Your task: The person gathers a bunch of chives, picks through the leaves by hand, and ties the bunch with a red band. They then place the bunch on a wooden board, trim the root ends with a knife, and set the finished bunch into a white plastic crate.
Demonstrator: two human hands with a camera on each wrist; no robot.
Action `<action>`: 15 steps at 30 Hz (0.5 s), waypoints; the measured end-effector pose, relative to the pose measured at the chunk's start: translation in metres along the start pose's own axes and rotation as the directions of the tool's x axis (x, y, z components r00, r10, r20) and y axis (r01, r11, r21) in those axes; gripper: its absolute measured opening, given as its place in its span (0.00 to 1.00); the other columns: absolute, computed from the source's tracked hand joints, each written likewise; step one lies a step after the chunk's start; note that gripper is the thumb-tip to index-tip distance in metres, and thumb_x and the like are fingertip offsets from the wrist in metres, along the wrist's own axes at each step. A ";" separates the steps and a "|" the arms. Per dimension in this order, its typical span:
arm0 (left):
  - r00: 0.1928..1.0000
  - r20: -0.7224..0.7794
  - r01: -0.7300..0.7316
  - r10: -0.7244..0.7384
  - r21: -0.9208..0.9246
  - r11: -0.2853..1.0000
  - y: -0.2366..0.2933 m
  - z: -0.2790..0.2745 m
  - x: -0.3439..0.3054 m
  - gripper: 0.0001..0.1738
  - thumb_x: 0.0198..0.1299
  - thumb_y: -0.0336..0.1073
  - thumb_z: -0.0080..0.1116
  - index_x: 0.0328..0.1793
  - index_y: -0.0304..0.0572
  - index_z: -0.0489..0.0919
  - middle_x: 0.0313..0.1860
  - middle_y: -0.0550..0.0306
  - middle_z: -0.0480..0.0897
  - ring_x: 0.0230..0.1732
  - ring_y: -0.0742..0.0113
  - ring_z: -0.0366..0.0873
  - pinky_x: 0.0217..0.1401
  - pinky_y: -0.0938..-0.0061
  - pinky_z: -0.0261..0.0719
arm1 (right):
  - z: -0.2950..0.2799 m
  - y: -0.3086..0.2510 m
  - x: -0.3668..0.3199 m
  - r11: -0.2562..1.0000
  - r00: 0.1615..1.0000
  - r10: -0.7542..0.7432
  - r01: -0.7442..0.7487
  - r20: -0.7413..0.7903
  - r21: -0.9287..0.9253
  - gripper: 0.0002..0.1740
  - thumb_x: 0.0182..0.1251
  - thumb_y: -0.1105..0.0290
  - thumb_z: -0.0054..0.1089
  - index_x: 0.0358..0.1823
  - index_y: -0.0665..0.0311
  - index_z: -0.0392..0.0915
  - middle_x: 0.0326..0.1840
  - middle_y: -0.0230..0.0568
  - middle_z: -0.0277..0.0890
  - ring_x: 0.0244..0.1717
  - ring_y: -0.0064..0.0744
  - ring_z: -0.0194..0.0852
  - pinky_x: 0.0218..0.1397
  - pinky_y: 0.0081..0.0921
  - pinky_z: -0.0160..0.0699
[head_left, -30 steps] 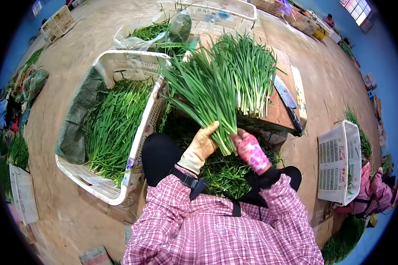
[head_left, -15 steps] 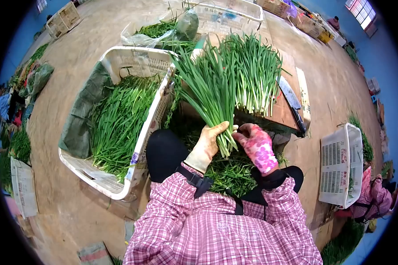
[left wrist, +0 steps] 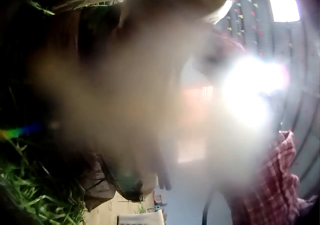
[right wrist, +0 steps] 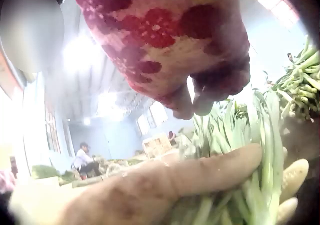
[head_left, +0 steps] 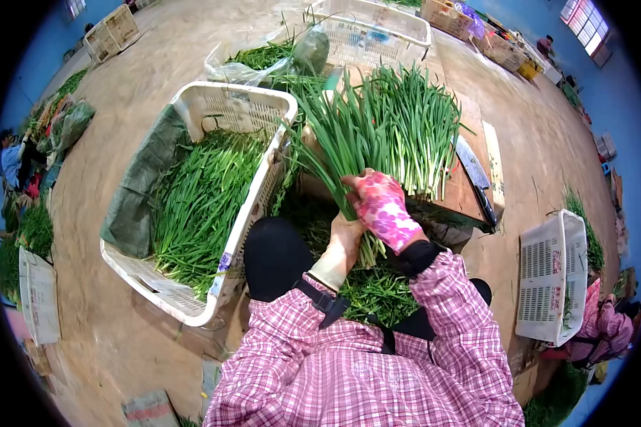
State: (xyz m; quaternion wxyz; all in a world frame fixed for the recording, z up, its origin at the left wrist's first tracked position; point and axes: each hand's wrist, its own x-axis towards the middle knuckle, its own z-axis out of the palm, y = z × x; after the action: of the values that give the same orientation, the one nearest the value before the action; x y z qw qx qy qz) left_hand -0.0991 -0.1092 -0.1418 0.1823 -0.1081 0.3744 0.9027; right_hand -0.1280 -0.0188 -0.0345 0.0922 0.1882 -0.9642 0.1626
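Observation:
My left hand (head_left: 348,238), in a tan glove, grips a bunch of long green chives (head_left: 337,135) near its cut ends, holding it upright over my lap. In the right wrist view the left hand's fingers (right wrist: 200,180) wrap round the stems (right wrist: 250,150). My right hand (head_left: 379,205), in a pink flowered glove (right wrist: 165,40), lies over the bunch just above the left hand, its fingers curled onto the leaves. The left wrist view is blurred and shows only greens (left wrist: 30,197) and a plaid sleeve (left wrist: 282,185).
A white basket (head_left: 192,107) full of chives stands on my left. Ahead, a second bunch (head_left: 424,135) lies on a wooden board (head_left: 461,196) beside a cleaver (head_left: 471,169). Trimmings (head_left: 377,292) lie between my knees. Another white basket (head_left: 548,277) is on my right, next to a seated person.
My right hand has moved from beside the stem ends up over the bunch, above the left hand. The left hand has kept its grip and the bunch has shifted slightly.

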 end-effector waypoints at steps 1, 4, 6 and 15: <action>1.000 -0.011 -0.017 0.017 -0.002 1.000 0.000 0.001 0.000 0.24 0.65 0.27 0.64 0.67 0.39 0.73 0.54 0.55 0.83 0.52 0.60 0.82 0.52 0.63 0.84 | 0.006 0.002 0.008 0.995 0.997 -0.082 0.081 -0.005 -0.058 0.09 0.62 0.63 0.62 0.41 0.55 0.83 0.39 0.43 0.82 0.41 0.49 0.83 0.40 0.45 0.82; 0.998 -0.066 -0.002 0.007 0.083 0.997 -0.002 -0.001 0.003 0.22 0.69 0.32 0.60 0.69 0.41 0.73 0.56 0.57 0.83 0.53 0.63 0.82 0.54 0.63 0.80 | 0.009 0.000 0.019 0.955 0.988 -0.141 0.153 0.063 -0.256 0.09 0.59 0.59 0.63 0.35 0.55 0.83 0.38 0.43 0.82 0.40 0.47 0.83 0.36 0.45 0.82; 0.998 -0.057 -0.023 0.028 0.089 0.996 -0.011 -0.009 0.009 0.20 0.70 0.33 0.58 0.67 0.40 0.75 0.55 0.57 0.84 0.53 0.63 0.82 0.53 0.64 0.80 | 0.005 -0.009 0.017 0.939 0.990 -0.123 0.137 0.064 -0.315 0.07 0.59 0.62 0.62 0.33 0.56 0.83 0.36 0.43 0.82 0.39 0.43 0.83 0.34 0.42 0.81; 0.998 -0.068 0.002 -0.007 -0.071 0.997 -0.016 -0.013 0.013 0.18 0.72 0.42 0.53 0.61 0.41 0.78 0.49 0.56 0.84 0.50 0.62 0.83 0.54 0.64 0.80 | 0.022 -0.013 0.020 0.935 0.981 0.124 -0.066 0.146 -0.348 0.08 0.57 0.67 0.63 0.38 0.56 0.84 0.37 0.42 0.82 0.41 0.47 0.83 0.42 0.42 0.79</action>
State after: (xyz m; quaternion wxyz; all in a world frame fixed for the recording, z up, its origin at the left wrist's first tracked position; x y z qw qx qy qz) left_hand -0.1042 -0.1048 -0.1653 0.1675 -0.1459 0.3480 0.9108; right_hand -0.1436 -0.0447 -0.0468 0.0349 0.1352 -0.9900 -0.0190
